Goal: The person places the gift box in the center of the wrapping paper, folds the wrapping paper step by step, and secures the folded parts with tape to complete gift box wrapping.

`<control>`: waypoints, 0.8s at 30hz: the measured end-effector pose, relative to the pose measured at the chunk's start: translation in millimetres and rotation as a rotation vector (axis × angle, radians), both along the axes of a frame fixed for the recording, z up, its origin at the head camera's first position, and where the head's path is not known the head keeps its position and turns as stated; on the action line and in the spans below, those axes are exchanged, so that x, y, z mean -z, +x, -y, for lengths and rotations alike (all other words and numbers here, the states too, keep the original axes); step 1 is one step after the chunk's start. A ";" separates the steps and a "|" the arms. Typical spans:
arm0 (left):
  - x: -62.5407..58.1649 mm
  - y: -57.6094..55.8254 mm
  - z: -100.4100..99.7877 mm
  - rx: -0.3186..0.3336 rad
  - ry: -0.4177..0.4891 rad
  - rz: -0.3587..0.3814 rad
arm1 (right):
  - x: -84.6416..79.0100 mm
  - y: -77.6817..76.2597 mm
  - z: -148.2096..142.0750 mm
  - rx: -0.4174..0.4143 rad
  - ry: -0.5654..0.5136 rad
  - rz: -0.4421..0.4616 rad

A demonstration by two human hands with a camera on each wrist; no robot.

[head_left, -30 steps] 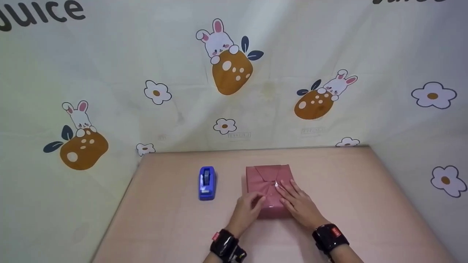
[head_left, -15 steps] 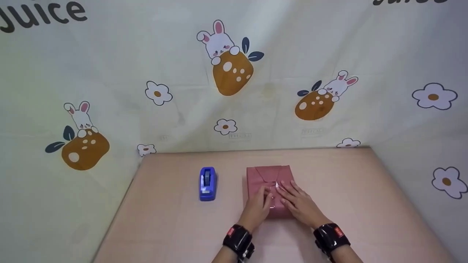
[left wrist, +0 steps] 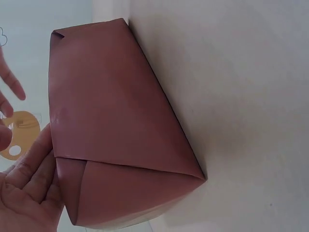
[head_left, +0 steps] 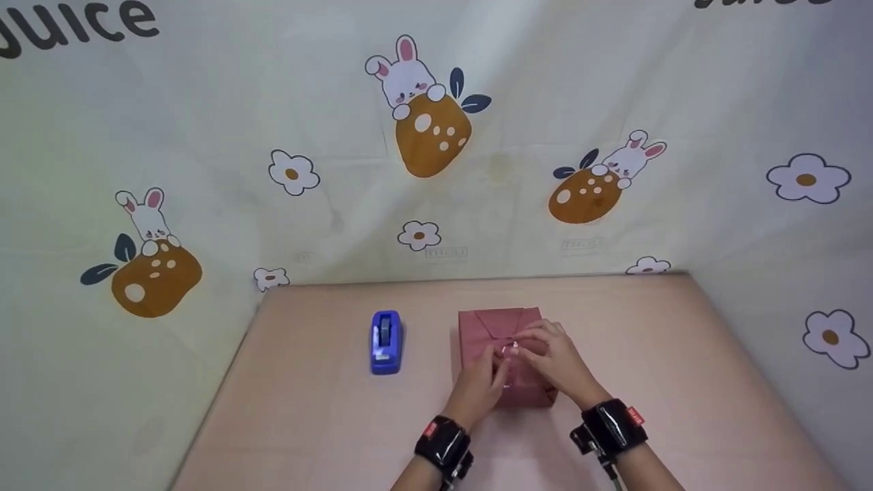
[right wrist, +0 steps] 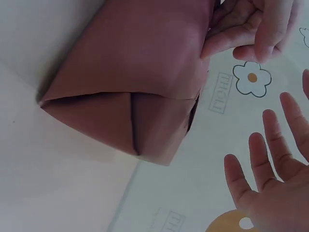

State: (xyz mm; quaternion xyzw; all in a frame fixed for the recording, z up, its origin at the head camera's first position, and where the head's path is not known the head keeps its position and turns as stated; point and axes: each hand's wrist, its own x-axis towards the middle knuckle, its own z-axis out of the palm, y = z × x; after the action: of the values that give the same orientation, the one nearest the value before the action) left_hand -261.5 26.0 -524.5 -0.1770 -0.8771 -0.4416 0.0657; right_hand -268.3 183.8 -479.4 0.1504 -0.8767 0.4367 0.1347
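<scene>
A box wrapped in dark pink paper point(head_left: 501, 323) lies on the table, its folded flaps meeting on top. Shiny clear tape point(head_left: 509, 348) glints near the middle of that face. My left hand point(head_left: 476, 386) is at the box's near left, thumb and forefinger apart, fingertips at the paper; the right wrist view shows these fingers point(right wrist: 234, 38) at the upper edge. Over the right half, my right hand point(head_left: 560, 358) has its thumb and forefinger apart beside the tape. Its other fingers point(right wrist: 263, 159) are spread and lifted off the box in the right wrist view.
A blue tape dispenser point(head_left: 386, 344) stands on the table to the left of the box. Behind the light pink tabletop point(head_left: 307, 409) hangs a pale curtain point(head_left: 327, 88) printed with rabbits, fruit and flowers. Black bands point(head_left: 443, 447) are strapped round both wrists.
My left hand has moved up and right across the box's top. My right hand, flat on the paper before, has risen and bent its fingers, bringing thumb and forefinger to the tape.
</scene>
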 end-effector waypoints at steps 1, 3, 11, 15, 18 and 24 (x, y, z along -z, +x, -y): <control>0.0 -0.1 0.2 0.000 -0.002 -0.004 | -1.5 -2.3 1.7 0.002 0.015 0.002; 0.2 -0.1 0.2 0.004 0.001 -0.008 | -4.0 -6.4 2.8 0.007 0.035 0.018; -2.0 0.0 0.6 0.002 -0.045 -0.043 | -4.2 -16.3 -1.0 0.085 -0.057 0.177; 1.3 2.7 -0.5 0.021 -0.118 -0.163 | -0.2 -21.5 -2.5 0.195 -0.091 0.133; 6.3 6.4 -1.2 0.040 -0.203 -0.246 | 4.5 -26.6 -5.0 0.249 -0.068 0.066; 12.6 12.1 -1.2 0.008 -0.360 -0.344 | 14.6 -32.2 -3.5 0.235 0.091 -0.043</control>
State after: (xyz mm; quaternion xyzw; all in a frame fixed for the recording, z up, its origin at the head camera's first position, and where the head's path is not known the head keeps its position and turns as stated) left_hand -249.5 27.2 -537.0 -0.2620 -0.9169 -0.2418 0.1795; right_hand -300.5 187.3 -494.0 0.0621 -0.9041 0.3742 0.1966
